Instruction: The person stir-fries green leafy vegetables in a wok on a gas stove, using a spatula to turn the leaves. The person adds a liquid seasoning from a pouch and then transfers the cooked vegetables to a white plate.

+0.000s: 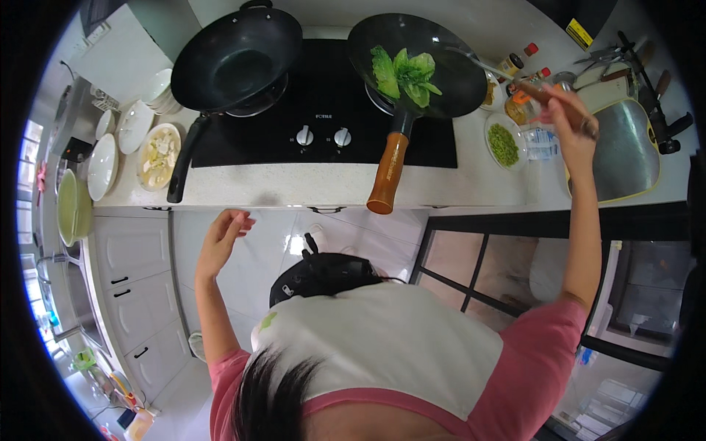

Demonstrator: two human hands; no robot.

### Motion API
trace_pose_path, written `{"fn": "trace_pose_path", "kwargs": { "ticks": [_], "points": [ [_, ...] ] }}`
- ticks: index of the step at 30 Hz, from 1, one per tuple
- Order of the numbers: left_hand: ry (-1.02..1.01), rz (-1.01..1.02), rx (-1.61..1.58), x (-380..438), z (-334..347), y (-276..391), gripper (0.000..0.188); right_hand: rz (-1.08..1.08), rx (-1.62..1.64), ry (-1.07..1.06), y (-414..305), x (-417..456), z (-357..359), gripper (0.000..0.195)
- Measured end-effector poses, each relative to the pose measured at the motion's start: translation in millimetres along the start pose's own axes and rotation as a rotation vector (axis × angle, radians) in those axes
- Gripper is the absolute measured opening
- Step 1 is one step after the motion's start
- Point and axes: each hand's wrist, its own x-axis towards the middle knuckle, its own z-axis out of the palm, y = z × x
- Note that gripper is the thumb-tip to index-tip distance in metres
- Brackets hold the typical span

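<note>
My right hand (568, 116) grips the wooden handle of a metal cooking utensil (496, 70), whose shaft reaches over the rim of the right wok (460, 82). The utensil's working end is hard to make out against the dark pan. Green leafy vegetables (407, 76) lie in a clump inside that wok, which has a brown wooden handle (388, 173) pointing towards me. Before the counter's front edge, my left hand (223, 237) hangs in the air, empty, its fingers loosely bent. A second black wok (237, 66) tilts on the left burner, with no food visible in it.
Left of the black gas hob (325, 146) stand a bowl of pale cut food in liquid (159, 157) and white dishes (103, 167). To the right are a plate of chopped green pieces (503, 145), seasoning bottles (510, 65) and a metal-faced cutting board (620, 149). Both wok handles overhang the front.
</note>
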Motion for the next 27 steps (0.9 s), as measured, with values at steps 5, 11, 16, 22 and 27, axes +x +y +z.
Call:
{"fn": "trace_pose_path", "kwargs": {
  "ticks": [5, 11, 16, 22, 27],
  "points": [
    [-0.317, 0.186, 0.004, 31, 33, 47, 0.038, 0.269, 0.213, 0.340, 85, 35, 4, 0.021],
    [-0.348, 0.235, -0.041, 40, 76, 79, 0.043, 0.540, 0.702, 0.360, 145, 49, 43, 0.028],
    [-0.174, 0.175, -0.130, 21, 100, 73, 0.045, 0.258, 0.568, 0.204, 99, 55, 16, 0.025],
    [-0.060, 0.149, -0.136, 5, 128, 61, 0.048, 0.055, 0.443, -0.005, 69, 48, 36, 0.017],
    [0.069, 0.147, -0.154, -12, 138, 50, 0.049, -0.029, 0.297, 0.221, 79, 43, -9, 0.014]
  ]
}}
